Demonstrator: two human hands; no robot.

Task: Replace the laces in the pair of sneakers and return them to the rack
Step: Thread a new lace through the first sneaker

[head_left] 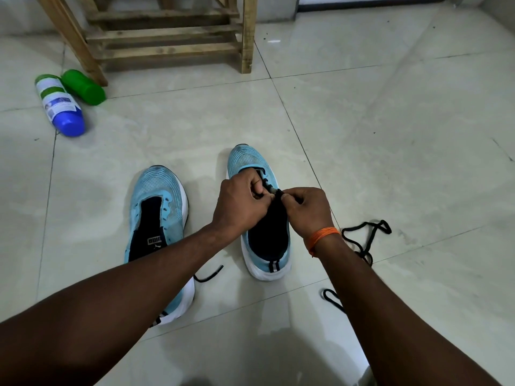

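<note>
- Head view, the only one I have: the right sneaker (268,238) stands on the tiled floor (390,135), toe pointing away from me, and both hands meet over the upper part of its eyelet row.
- My right hand (305,210) is clenched in a pinch on the tip of the black lace (361,249). The left hand (241,204) is curled too and looks to pinch the same lace right at the eyelets, though its fingertips hide the exact contact.
- The lace tip sits between the two sets of fingertips, just above the dark tongue. The slack trails off behind the right wrist and lies looped on the floor to the right of the shoe.
- To do this step well, I judge I should hold the eyelet edge steady with the left, feed the tip straight through with the right, then draw the slack in evenly so it does not twist.
- The left sneaker (158,215) stands just beside it with bare eyelets, so I reckon well under half the job is done. A loose lace end (209,274) shows between the two shoes.
- The wooden rack (167,37) stands well beyond the shoes, with two bottles (60,107) lying near its leg.
</note>
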